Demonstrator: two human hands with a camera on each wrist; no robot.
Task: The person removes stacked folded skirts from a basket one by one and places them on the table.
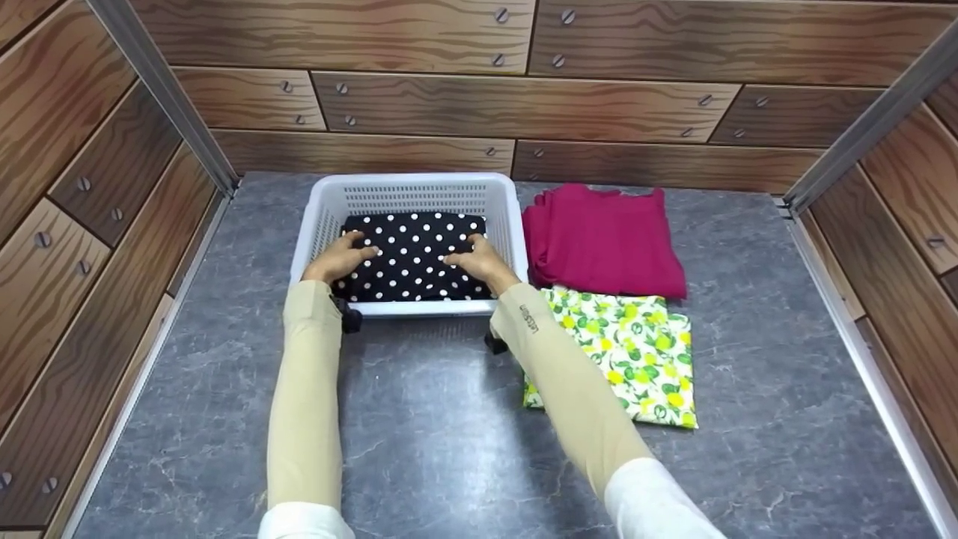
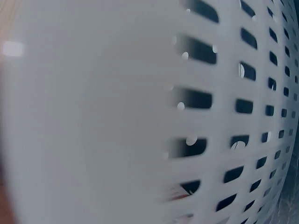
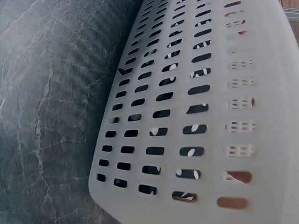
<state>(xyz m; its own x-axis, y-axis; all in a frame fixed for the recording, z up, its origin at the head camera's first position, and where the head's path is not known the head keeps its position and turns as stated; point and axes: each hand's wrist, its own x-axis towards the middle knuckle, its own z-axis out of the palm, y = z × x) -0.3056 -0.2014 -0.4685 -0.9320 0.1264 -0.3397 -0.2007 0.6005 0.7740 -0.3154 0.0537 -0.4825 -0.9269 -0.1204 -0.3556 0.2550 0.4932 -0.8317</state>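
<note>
A folded black cloth with white polka dots (image 1: 416, 258) lies inside a white perforated plastic basket (image 1: 419, 308). My left hand (image 1: 340, 258) reaches over the front left of the basket and rests on the left part of the cloth, thumb pointing inward. On the cloth's right part rests my right hand (image 1: 483, 262), with its thumb spread toward the middle. The basket's slotted wall (image 2: 112, 112) fills the left wrist view, with dark dotted fabric showing through the holes. More of that basket wall (image 3: 177, 140) spans the right wrist view; both hands are mostly hidden there.
Right of the basket lies a folded dark red cloth (image 1: 606, 243). In front of it is a folded white cloth with a lemon and leaf print (image 1: 644, 359), partly under my right forearm in the head view. Wood-patterned panels (image 1: 419, 105) enclose the grey marbled surface (image 1: 426, 442).
</note>
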